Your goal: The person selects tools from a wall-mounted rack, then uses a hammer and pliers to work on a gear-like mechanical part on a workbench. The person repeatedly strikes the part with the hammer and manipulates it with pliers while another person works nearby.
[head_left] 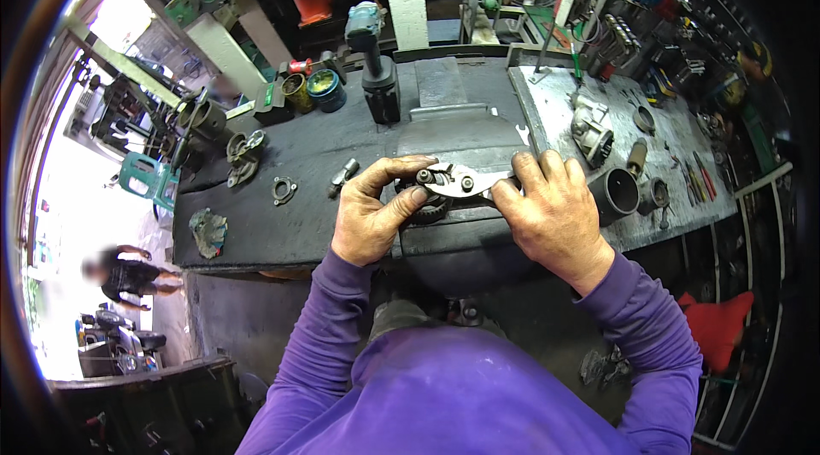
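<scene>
At the centre of the frame, keep your left hand (pixel 373 211) pinched firmly on the small dark toothed metal gear (pixel 427 199) over the black workbench (pixel 282 156), and close your right hand (pixel 551 211) steadily on the silver steel pliers (pixel 465 182) so their tip does not slip.

Shiny bare-metal bracket (pixel 461 181), matt black, perhaps rubbery workbench (pixel 282 147).

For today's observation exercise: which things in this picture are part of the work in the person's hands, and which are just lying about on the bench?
In hand:
metal bracket part, held by left hand and right hand
toothed gear under it

Lying about:
cordless tool
two tins
rag
ring flange
black cylinder
</scene>
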### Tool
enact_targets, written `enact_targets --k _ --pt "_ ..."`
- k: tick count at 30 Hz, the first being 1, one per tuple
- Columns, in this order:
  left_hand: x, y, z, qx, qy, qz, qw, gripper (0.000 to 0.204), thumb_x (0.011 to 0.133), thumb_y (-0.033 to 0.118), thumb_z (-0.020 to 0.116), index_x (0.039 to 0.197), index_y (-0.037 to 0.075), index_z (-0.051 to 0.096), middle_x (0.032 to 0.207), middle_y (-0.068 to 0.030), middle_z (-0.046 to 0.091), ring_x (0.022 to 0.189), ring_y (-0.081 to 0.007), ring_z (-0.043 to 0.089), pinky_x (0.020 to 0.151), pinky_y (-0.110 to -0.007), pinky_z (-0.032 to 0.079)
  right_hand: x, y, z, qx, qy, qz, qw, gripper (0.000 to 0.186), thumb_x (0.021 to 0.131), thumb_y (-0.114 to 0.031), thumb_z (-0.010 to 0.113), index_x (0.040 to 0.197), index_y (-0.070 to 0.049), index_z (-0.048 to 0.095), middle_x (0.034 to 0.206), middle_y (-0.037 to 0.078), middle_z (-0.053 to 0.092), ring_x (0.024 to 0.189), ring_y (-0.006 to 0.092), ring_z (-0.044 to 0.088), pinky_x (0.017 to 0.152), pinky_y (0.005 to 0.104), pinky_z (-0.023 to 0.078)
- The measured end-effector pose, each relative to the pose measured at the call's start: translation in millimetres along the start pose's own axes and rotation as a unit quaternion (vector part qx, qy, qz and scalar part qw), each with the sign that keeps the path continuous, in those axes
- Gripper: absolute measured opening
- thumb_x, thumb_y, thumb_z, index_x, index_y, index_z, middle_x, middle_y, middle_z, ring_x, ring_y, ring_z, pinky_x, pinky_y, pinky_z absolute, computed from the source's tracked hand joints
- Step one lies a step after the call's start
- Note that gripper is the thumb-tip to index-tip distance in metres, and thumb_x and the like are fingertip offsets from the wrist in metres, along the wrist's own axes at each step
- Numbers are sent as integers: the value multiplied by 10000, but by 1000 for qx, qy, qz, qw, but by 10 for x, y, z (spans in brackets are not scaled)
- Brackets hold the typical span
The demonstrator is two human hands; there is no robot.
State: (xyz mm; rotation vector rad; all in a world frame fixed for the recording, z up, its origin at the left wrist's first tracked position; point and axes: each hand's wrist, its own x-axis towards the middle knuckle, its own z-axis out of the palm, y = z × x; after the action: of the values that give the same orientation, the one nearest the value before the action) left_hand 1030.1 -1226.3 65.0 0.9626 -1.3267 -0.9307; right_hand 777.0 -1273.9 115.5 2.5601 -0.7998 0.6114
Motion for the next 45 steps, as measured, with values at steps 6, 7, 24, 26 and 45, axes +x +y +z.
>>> enact_targets --k 6,7,24,26,45 --pt "93 -34 -94 -26 -51 23 998 294 905 121 807 1151 -4 707 1232 -148 731 1212 -244 651 1084 -385 475 -32 -256 -122 -18 -37 69 997 90 813 -174 638 889 -141 672 991 93 601 863 275 544 706 418 418" --pt "93 -51 -107 -30 -57 19 998 294 905 118 806 1152 -4 703 1233 -146 730 1214 -243 649 1083 -385 475 -25 -304 -134 -26 -40 80 996 94 810 -166 640 892 -134 673 1001 102 603 866 279 545 713 420 422" --pt "284 -182 -306 58 -133 115 983 323 856 146 784 1156 51 709 1182 -87 733 1126 -242 676 1013 -400 461 -55 -1462 -498 315 -98 361 872 178 892 -145 735 952 10 673 948 195 619 856 396 619 760 465 509" --pt "274 -170 -310 78 -138 104 982 310 862 200 773 1145 89 712 1155 -61 732 1105 -240 664 1023 -397 408 -212 -1785 -353 457 -214 417 756 262 952 -208 702 869 35 651 890 195 619 827 385 637 769 443 520" --pt "204 -349 26 85 -4 160 983 290 801 213 724 1066 116 659 1148 -59 728 1123 -250 672 1127 -603 258 -1064 -2937 2207 460 -173 355 795 333 971 -317 643 1159 -45 686 1136 203 684 1073 321 655 934 442 512"
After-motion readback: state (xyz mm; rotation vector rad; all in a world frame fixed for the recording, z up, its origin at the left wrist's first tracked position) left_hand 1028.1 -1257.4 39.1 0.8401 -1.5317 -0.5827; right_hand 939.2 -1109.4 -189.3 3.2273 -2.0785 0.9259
